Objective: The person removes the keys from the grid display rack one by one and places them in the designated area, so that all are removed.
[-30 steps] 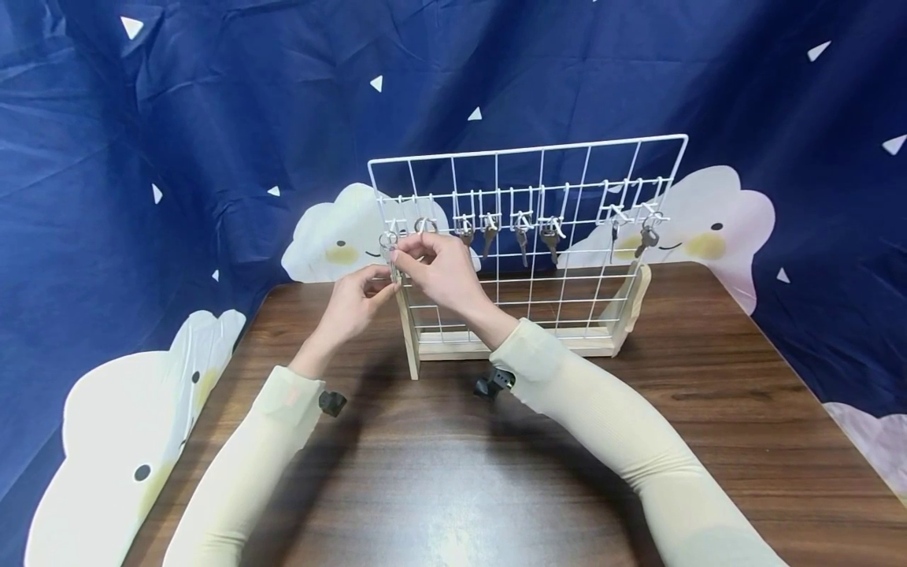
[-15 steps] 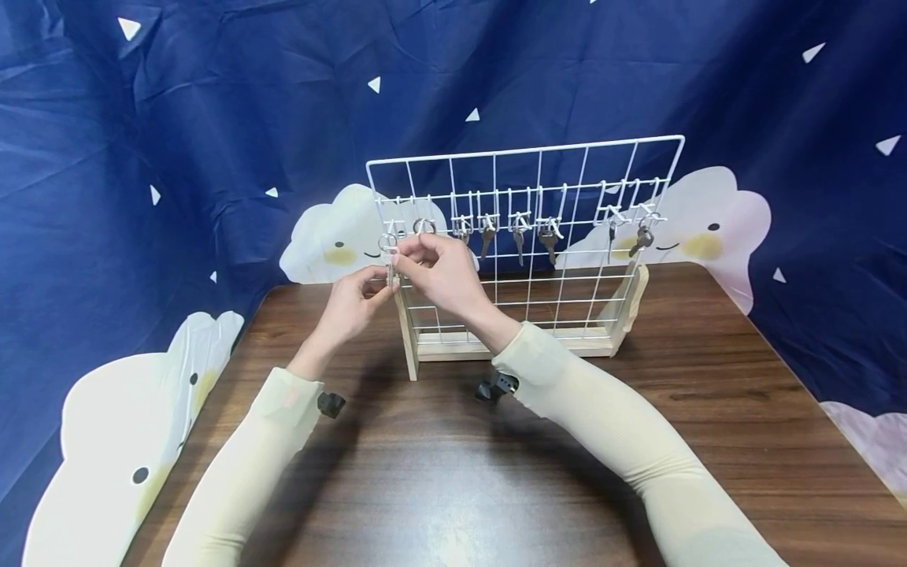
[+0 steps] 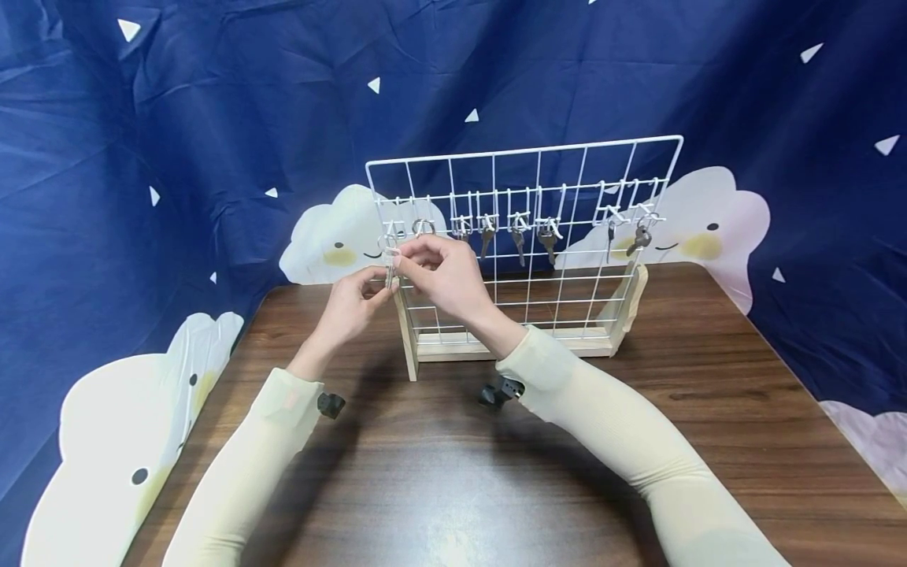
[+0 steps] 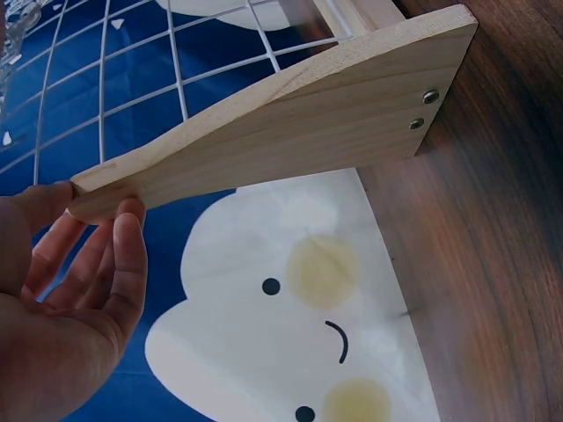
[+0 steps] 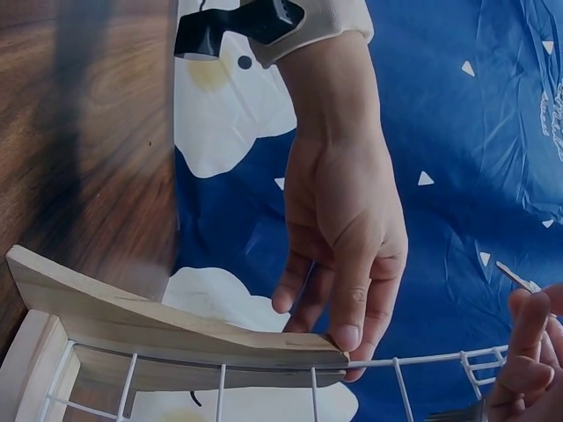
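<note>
Blue cloth (image 3: 283, 102) fills the back, and on the far left a white cloud (image 3: 106, 433) smiles beside the desk (image 3: 439, 465). Next along comes the left hand (image 3: 352, 305), and it's pinching: thumb on one face, fingers curled to the other, nearly closed on the tip of the pale wooden post (image 3: 409, 337). Just above that grip, at the grid's left end, is the key (image 5: 515, 276), its blade poking out past the fingers in the right wrist view. It's the right hand (image 3: 452, 276) that has it, thumb and fingertips drawn tight together; whether its ring sits on the hook, I can't tell. Moving right, the white grid (image 3: 524, 150) stands upright, more keys (image 3: 548, 239) dangling from its hooks, well apart from both hands towards the far end. Last in line, the right post (image 3: 627, 303), wooden too, stands on the desk.
</note>
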Demonstrator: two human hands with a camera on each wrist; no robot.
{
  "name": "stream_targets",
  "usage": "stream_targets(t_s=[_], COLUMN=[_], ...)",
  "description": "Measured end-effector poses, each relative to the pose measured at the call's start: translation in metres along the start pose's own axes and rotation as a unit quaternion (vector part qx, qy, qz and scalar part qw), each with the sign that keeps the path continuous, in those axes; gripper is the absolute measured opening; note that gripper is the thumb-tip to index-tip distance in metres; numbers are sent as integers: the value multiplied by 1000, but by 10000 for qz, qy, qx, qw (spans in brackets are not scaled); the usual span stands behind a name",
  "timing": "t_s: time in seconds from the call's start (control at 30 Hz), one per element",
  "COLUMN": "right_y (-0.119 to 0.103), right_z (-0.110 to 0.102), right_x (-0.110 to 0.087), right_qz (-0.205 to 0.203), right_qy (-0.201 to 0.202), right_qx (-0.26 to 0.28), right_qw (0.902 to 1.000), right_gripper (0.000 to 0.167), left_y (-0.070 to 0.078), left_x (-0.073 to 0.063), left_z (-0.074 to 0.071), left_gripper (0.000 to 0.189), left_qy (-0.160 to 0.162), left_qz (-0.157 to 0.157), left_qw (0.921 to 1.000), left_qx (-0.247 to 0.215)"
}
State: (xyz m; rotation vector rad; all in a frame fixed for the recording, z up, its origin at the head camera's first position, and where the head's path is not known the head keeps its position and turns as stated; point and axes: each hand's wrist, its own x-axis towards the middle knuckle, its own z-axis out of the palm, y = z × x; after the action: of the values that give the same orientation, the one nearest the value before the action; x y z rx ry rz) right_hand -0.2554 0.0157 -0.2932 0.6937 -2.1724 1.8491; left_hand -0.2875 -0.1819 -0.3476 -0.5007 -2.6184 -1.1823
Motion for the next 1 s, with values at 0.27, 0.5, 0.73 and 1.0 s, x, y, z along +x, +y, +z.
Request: stream_targets(t_s=[0.27,0.5,0.73,1.0], right_y=[-5,-2,2,10], right_z=[-3,-6,-10,-14], right_x=[-6,-11,-15,-20], right_qz=[248,331,498,800], right_qy=[-98,-284,-540,-722], right_qx=[104,-31,-130,-97], right_qw=[9996,9990,9972,9941], right_gripper=[16,14,13,14], left_y=[-1,-2,-2,-2], left_x=[0,0,0,-1], left_z=[0,0,0,0], left_gripper=[26,25,29,32], left_qy=[-26,28,42,83], left_qz=[-5,20,-18,72], left_qw=[10000,10000,10000,9999], left_qx=[18,-60,-26,119])
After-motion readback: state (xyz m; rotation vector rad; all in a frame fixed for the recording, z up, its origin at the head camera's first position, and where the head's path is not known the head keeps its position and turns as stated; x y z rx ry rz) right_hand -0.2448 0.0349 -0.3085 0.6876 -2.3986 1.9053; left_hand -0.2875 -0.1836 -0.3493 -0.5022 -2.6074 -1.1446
